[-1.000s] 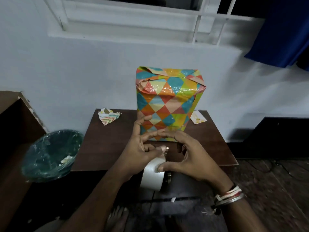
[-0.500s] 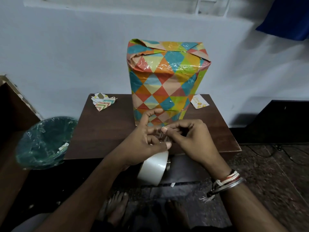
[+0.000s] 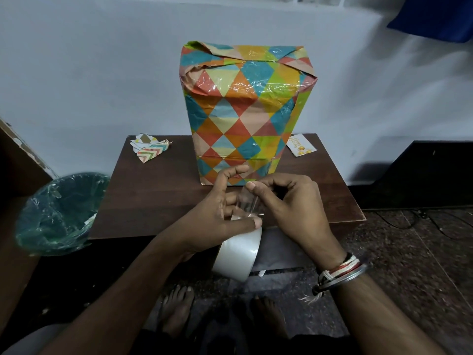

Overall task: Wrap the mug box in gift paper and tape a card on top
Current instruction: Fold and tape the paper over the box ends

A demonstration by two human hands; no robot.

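Note:
The mug box (image 3: 245, 116), wrapped in paper with coloured triangles and taped near its top, stands upright at the back of a small brown table (image 3: 153, 201). A small white card (image 3: 300, 145) lies flat on the table right of the box. In front of the box, my left hand (image 3: 217, 221) grips a roll of clear tape (image 3: 238, 252), thumb pressed on its top. My right hand (image 3: 289, 203) pinches the free end of a clear tape strip (image 3: 247, 204) drawn up from the roll.
A crumpled scrap of wrapping paper (image 3: 149, 147) lies at the table's back left. A bin lined with green plastic (image 3: 58, 213) stands left of the table. A white wall is close behind. My bare feet (image 3: 179, 308) are on the floor below.
The camera has tilted down, so the box appears higher and larger. My right hand has drawn a short length of tape away from the roll; my left hand still holds the roll.

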